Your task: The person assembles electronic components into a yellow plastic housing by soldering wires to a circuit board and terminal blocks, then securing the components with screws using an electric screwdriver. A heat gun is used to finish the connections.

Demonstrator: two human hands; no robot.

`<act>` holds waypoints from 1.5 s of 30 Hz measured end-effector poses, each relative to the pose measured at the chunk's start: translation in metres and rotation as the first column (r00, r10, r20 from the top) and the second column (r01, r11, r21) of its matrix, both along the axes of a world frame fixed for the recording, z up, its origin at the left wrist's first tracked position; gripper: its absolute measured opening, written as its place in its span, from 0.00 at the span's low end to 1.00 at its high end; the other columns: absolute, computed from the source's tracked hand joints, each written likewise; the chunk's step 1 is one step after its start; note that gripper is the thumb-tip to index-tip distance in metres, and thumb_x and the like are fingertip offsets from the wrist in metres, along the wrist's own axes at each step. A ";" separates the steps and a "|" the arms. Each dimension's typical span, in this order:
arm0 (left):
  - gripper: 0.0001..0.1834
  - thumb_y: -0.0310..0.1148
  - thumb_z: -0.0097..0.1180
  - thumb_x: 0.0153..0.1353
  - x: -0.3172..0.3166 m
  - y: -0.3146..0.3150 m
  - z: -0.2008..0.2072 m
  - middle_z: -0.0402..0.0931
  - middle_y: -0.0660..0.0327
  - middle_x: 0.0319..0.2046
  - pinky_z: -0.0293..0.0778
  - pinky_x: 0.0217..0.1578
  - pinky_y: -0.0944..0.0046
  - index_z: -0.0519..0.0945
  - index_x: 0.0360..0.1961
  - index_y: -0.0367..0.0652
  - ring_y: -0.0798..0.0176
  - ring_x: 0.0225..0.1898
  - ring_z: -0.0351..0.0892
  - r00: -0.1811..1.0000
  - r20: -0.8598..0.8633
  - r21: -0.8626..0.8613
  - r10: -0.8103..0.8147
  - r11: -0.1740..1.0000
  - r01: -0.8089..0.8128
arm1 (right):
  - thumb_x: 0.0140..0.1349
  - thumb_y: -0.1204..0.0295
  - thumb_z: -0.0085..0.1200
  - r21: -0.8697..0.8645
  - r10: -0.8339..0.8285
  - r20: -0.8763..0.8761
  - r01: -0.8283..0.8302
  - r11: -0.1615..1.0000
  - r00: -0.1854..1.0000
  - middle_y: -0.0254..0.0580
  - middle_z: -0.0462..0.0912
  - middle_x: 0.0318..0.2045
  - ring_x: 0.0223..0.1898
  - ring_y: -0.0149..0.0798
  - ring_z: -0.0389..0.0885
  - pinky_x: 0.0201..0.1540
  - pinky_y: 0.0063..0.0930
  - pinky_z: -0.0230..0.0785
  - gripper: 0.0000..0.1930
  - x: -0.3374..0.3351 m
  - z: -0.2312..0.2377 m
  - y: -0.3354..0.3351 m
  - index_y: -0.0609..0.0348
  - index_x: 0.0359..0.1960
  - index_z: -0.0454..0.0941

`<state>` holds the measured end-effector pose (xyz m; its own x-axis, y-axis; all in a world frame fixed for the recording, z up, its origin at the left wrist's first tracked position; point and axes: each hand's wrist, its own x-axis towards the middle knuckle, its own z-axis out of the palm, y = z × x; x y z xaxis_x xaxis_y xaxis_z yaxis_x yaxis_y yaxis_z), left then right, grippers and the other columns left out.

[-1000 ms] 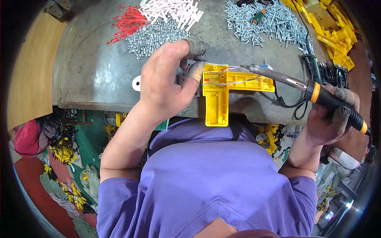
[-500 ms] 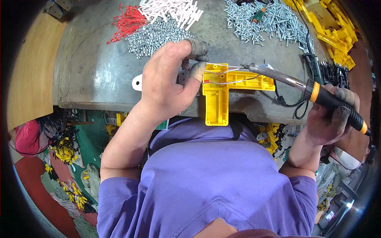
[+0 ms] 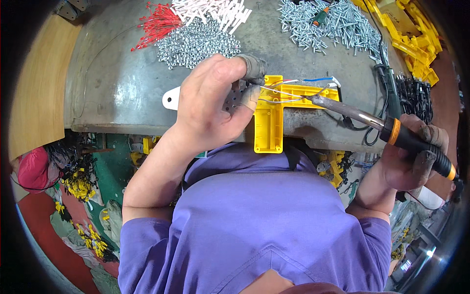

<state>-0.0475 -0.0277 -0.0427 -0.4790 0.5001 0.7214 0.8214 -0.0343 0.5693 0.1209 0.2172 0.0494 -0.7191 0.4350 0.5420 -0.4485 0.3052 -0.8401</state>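
Observation:
My right hand (image 3: 409, 157) grips the black and orange handle of a soldering iron (image 3: 360, 113). The iron's tip points left, over a T-shaped yellow plastic housing (image 3: 268, 128) at the table edge. My left hand (image 3: 210, 100), fingertips covered, pinches a thin wire (image 3: 281, 91) that runs right towards the tip; whether they touch I cannot tell. A blue-sleeved wire (image 3: 317, 79) loops above the housing's right arm. Partly hidden behind my left hand are a metal plate with holes (image 3: 233, 100) and a white tab with a hole (image 3: 171, 99).
Towards the back lie piles of nuts (image 3: 193, 46), red-coated parts (image 3: 159, 23), white sleeves (image 3: 215, 11) and screws (image 3: 338, 27), with a green-handled screwdriver (image 3: 320, 17) on the screws. Yellow housings (image 3: 416, 44) and black cords (image 3: 415, 98) are heaped at right.
The soldering iron's tip has dropped slightly, nearer the housing. My left hand has shifted a little to the right. The blue-sleeved wire now shows above the housing.

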 end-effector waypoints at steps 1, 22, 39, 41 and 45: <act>0.24 0.19 0.64 0.40 0.000 0.000 0.000 0.74 0.58 0.32 0.66 0.22 0.62 0.70 0.41 0.38 0.58 0.24 0.69 1.000 0.002 -0.001 0.000 1.000 0.000 | 0.53 0.61 0.57 0.029 -0.046 -0.019 0.047 0.999 0.999 0.30 0.67 0.24 0.21 0.27 0.63 0.30 0.23 0.61 0.16 -0.002 0.001 0.000 0.58 0.35 0.69; 0.19 0.15 0.59 0.49 0.005 -0.002 0.004 0.78 0.58 0.31 0.68 0.24 0.72 0.70 0.43 0.36 0.69 0.26 0.73 0.999 0.032 -0.107 -0.032 0.994 0.035 | 0.49 0.63 0.55 -0.026 -0.057 0.000 0.057 0.998 0.998 0.33 0.69 0.29 0.28 0.33 0.69 0.38 0.27 0.65 0.17 0.005 -0.004 0.002 0.58 0.36 0.67; 0.15 0.25 0.54 0.57 -0.070 0.012 0.047 0.78 0.52 0.44 0.73 0.45 0.60 0.75 0.47 0.38 0.53 0.44 0.78 0.985 0.046 -0.260 0.169 0.954 -0.152 | 0.65 0.66 0.50 -0.047 -0.172 -0.142 0.167 0.985 0.975 0.30 0.73 0.25 0.24 0.23 0.69 0.28 0.17 0.62 0.11 -0.119 -0.010 0.044 0.62 0.40 0.76; 0.16 0.28 0.51 0.60 -0.084 0.009 0.074 0.77 0.52 0.47 0.73 0.47 0.60 0.74 0.50 0.39 0.56 0.47 0.77 0.963 -0.064 -0.207 0.263 0.940 -0.271 | 0.65 0.61 0.51 0.004 -0.165 -0.016 0.165 0.986 0.986 0.36 0.78 0.30 0.31 0.27 0.74 0.35 0.21 0.66 0.14 -0.161 -0.015 0.057 0.60 0.41 0.77; 0.21 0.35 0.41 0.66 -0.181 -0.141 0.180 0.72 0.52 0.53 0.69 0.54 0.64 0.69 0.57 0.34 0.58 0.50 0.75 0.443 0.890 -0.037 -0.105 0.953 0.299 | 0.69 0.68 0.47 -0.053 -0.080 -0.039 0.078 0.996 0.996 0.29 0.75 0.27 0.26 0.21 0.71 0.27 0.17 0.66 0.05 -0.232 -0.007 0.074 0.53 0.42 0.71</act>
